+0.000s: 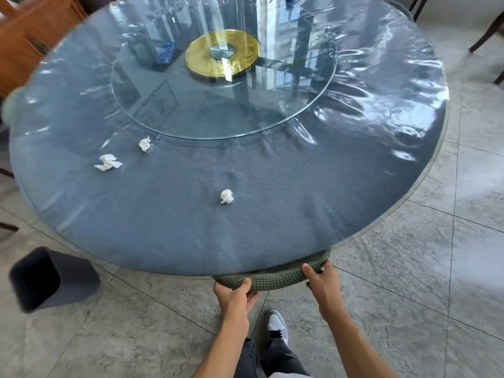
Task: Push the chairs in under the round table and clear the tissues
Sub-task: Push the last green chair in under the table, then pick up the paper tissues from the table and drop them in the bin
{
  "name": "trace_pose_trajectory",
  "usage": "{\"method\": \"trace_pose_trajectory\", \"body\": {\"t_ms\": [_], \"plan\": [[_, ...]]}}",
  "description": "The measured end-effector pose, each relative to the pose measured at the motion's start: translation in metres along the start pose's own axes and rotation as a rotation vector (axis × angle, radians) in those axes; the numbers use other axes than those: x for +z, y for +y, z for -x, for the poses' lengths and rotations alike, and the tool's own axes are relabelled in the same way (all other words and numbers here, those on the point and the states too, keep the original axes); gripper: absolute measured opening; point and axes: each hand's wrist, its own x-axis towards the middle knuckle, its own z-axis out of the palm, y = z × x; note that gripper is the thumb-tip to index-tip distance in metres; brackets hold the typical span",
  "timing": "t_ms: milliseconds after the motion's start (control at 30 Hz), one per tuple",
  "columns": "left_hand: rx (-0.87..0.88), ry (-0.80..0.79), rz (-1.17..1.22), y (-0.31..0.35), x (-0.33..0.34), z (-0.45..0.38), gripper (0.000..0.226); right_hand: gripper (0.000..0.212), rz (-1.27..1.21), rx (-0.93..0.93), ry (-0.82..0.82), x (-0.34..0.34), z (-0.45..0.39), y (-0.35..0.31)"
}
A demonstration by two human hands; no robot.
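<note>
From the head camera, we see both hands gripping the curved back of a green woven chair point(275, 276), most of it hidden beneath the near edge of the round table point(191, 241). The left hand point(234, 296) curls over the chair's rim with its thumb below; the right hand point(323, 282) is wrapped over the rim just beside it, fingers closed on the weave. Three crumpled tissues lie on the blue cloth beyond the hands — one tissue point(227, 196) straight ahead of the left hand, a larger tissue point(108, 162) well off to the left, and a third tissue point(144, 144) past it, just beside the glass turntable point(169, 113). A dark bin point(51, 279) stands on the tiled floor point(409, 296) left of the left hand. Between the forearms, a grey-and-white shoe point(276, 326) shows.
</note>
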Motion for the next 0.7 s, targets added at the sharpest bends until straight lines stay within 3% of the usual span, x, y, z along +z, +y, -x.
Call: {"method": "trace_pose_trajectory", "body": {"t_ms": [100, 133, 200, 300, 400, 467, 700], "plan": [[0.098, 0.132, -0.172, 0.003, -0.002, 0.006, 0.063, 0.051, 0.286, -0.09, 0.149, -0.003, 0.008, -0.007], [0.134, 0.155, -0.236, 0.006, -0.002, 0.008, 0.058, 0.049, 0.301, -0.144, 0.171, -0.004, 0.013, -0.013], [0.206, 0.207, -0.295, 0.015, -0.002, 0.017, 0.024, 0.044, 0.319, -0.27, 0.181, -0.006, 0.02, -0.027], [0.256, 0.257, -0.265, 0.028, 0.001, 0.025, 0.016, 0.045, 0.306, -0.419, 0.149, -0.006, 0.029, -0.062], [0.269, 0.226, -0.249, 0.044, 0.006, 0.027, 0.056, 0.046, 0.27, -0.558, 0.111, -0.004, 0.04, -0.1], [0.348, 0.176, -0.25, 0.06, 0.011, 0.036, 0.064, 0.045, 0.248, -0.646, 0.103, -0.004, 0.049, -0.125], [1.049, -0.015, -0.436, 0.16, 0.033, 0.1, 0.058, 0.048, 0.265, -0.963, 0.111, -0.015, 0.086, -0.21]]}}
